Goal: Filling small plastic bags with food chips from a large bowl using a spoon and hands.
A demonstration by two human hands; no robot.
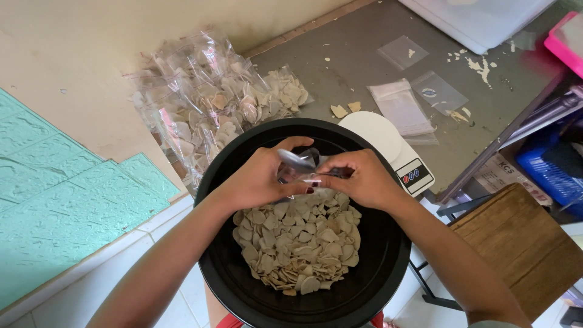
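Left hand [258, 179]: fingers closing on the clear bag [299, 167], pinching its mouth.
Right hand [358, 179]: pinching the opposite edge.
Advice: be keeping it over the black bowl [225, 285] of chips [300, 243].

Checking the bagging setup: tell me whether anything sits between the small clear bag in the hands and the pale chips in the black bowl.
Nothing visible does. The small clear plastic bag, pinched by the left hand and right hand, hangs directly over the pale flat chips in the round black bowl.
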